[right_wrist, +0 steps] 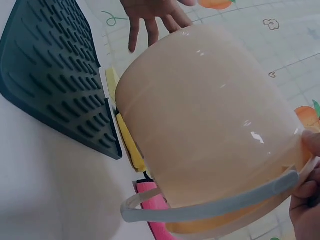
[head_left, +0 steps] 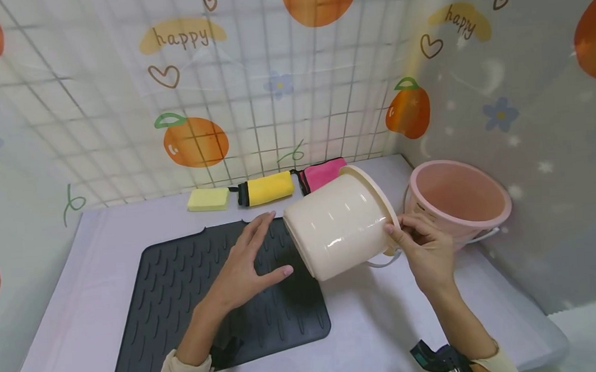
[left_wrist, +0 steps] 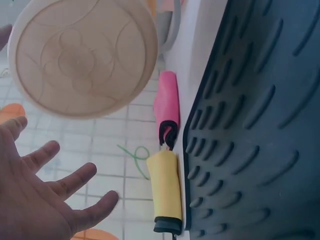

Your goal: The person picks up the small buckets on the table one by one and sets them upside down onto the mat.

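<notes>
"Hands?"
"Left hand (head_left: 242, 270), fingers apart, near the round base of a glossy cream bucket (head_left: 338, 229); right hand (head_left: 428, 252) clamped on its rim."
"Where's that bucket?"
"Tilted, at two o'clock of the ridged dark mat (head_left: 172, 293)."
"Beyond?"
"Plump yellow pouch (head_left: 269, 188) at the bucket's ten o'clock, smooth pink pail (head_left: 457, 194) at three."

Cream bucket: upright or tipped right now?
Tipped. The cream bucket slants on its side, the right hand pinching its rim; its base shows in the left wrist view.
</notes>
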A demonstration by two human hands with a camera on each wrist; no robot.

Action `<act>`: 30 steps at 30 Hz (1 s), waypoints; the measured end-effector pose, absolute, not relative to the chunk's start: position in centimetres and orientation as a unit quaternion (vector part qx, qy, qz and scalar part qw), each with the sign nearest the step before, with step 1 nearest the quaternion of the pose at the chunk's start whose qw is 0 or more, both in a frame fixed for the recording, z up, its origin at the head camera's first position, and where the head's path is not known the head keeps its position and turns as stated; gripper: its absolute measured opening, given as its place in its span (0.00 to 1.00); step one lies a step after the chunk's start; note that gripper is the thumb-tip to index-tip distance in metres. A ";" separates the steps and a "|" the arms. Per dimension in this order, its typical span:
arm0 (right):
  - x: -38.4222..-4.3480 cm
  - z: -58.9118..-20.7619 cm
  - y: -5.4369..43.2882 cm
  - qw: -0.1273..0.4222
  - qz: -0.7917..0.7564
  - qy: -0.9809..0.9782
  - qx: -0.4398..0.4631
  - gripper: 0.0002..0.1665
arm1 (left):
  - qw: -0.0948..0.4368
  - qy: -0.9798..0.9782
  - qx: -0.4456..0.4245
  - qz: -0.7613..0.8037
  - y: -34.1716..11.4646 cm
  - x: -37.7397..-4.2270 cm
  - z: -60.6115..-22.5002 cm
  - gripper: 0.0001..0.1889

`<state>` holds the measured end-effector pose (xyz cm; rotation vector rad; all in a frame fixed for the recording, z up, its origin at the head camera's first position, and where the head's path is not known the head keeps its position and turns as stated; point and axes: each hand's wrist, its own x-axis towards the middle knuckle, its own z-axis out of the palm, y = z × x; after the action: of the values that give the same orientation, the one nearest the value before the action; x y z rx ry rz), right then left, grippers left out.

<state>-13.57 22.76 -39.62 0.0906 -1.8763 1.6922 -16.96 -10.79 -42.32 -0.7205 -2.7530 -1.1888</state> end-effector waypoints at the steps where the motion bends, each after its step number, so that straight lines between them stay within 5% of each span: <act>1: -13.6 -39.6 22.7 0.298 0.643 -0.705 0.033 0.10 | 0.025 -0.888 -0.237 -0.393 -10.7 -17.0 -42.3 0.54; 22: -13.0 -40.0 21.4 0.246 0.728 -0.640 0.013 0.11 | 0.002 -0.816 -0.281 -0.505 -7.9 -17.6 -42.2 0.68; 30: -12.6 -40.3 21.0 0.234 0.730 -0.642 0.022 0.11 | 0.046 -0.789 -0.288 -0.540 -7.1 -17.8 -42.5 0.67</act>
<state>-12.60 21.03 -40.31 0.0594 -1.7629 2.0025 -17.85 -7.06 -42.48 -0.8803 -2.4100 -1.6489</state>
